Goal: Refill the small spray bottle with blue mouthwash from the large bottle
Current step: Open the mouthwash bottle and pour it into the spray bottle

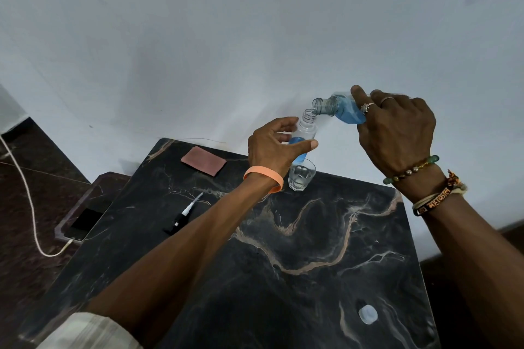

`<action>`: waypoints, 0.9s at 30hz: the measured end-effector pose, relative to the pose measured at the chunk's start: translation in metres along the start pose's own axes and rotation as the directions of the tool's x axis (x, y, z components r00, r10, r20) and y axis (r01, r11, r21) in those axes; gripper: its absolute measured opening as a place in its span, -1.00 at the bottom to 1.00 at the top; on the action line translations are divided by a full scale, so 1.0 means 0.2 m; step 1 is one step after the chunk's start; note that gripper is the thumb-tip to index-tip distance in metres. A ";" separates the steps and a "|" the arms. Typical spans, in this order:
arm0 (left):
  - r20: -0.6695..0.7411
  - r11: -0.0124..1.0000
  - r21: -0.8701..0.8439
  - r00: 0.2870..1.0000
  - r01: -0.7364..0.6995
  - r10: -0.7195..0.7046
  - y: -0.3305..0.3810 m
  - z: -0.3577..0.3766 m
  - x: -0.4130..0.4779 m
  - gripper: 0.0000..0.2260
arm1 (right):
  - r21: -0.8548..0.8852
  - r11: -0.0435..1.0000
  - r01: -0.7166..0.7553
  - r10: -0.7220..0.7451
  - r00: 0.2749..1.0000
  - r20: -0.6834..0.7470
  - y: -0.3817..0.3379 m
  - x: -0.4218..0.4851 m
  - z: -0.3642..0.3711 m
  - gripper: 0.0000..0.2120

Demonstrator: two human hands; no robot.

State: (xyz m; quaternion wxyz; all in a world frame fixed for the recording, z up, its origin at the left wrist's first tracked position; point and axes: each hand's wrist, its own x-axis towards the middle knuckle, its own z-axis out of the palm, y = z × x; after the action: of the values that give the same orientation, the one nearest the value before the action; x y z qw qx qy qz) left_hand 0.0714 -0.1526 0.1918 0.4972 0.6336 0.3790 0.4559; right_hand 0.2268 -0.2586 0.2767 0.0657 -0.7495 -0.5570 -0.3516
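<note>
My left hand [273, 147] grips the small clear spray bottle [305, 130], uncapped and held in the air above the table. Blue liquid fills its lower part. My right hand [397, 133] grips the large bottle [338, 109], tipped leftward so its open neck sits right at the small bottle's mouth. Blue mouthwash pools in the large bottle's lower side. The black spray pump [183, 217] with its white tube lies on the dark marble table [283, 263]. A pale round cap [368, 314] lies near the table's front right.
A small glass [301, 178] stands just below the small bottle. A pinkish rectangular pad [203, 161] lies at the table's far left. A phone [85, 222] with a white cable [25, 187] rests on a lower surface to the left. A pale wall stands behind.
</note>
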 end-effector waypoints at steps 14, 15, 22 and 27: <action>0.010 1.000 0.014 1.000 0.012 -0.012 0.01 -0.01 0.00 -0.51 | 0.003 1.000 0.010 -0.010 1.000 -0.024 -0.01 0.00 0.01 -0.52; 0.012 1.000 0.013 1.000 0.011 -0.011 0.01 -0.01 0.00 -0.51 | 0.004 1.000 0.010 -0.010 1.000 -0.025 -0.01 0.00 0.01 -0.52; 0.009 1.000 0.019 1.000 0.008 -0.008 0.01 -0.01 -0.01 -0.50 | 0.015 1.000 0.006 -0.006 1.000 -0.029 0.00 0.00 -0.01 -0.51; 0.015 1.000 0.018 1.000 0.006 -0.007 0.01 -0.01 -0.01 -0.50 | 0.006 1.000 0.004 -0.004 1.000 -0.017 -0.01 0.00 -0.01 -0.50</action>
State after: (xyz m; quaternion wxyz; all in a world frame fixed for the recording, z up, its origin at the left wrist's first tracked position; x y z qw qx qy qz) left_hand 0.0685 -0.1549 0.1939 0.4957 0.6401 0.3815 0.4461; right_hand 0.2248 -0.2599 0.2773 0.0719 -0.7454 -0.5587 -0.3564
